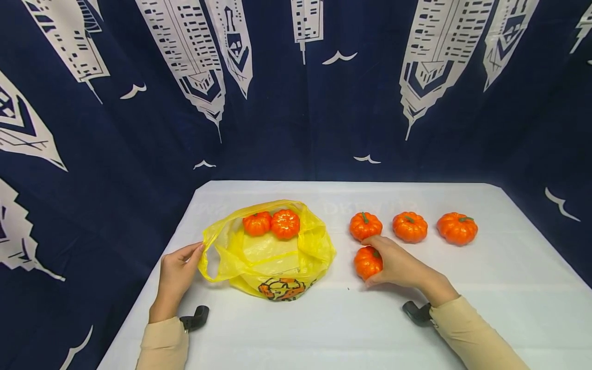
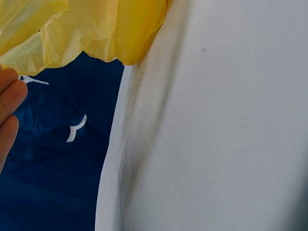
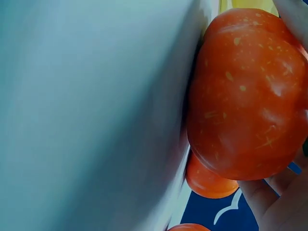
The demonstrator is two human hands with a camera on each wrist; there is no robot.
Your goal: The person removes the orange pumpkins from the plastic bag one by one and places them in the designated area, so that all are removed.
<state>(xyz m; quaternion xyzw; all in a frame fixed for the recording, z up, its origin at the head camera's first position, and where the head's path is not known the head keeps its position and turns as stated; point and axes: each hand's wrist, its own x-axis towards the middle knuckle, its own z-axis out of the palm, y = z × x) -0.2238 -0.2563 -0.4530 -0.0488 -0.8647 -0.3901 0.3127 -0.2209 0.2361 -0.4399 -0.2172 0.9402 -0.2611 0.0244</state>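
Observation:
A yellow plastic bag [image 1: 319,252] lies with its mouth spread on the white table, and two small orange pumpkins [image 1: 285,224] show inside it. My left hand [image 1: 178,272] pinches the bag's handle at its left side; the left wrist view catches only some fingers [image 2: 10,98] beside the yellow plastic. To the right of the bag, my right hand [image 1: 398,263] grips another orange pumpkin [image 1: 367,263], thumb on the near side and fingers on the far side. In the right wrist view this held pumpkin [image 3: 248,101] appears large, close to the table surface.
Behind the right hand stand three more pumpkins in a row: a left one [image 1: 365,226], a middle one [image 1: 409,227] and a right one [image 1: 457,228]. A dark blue cloth [image 1: 310,128] with white building prints hangs behind the white table [image 1: 296,339].

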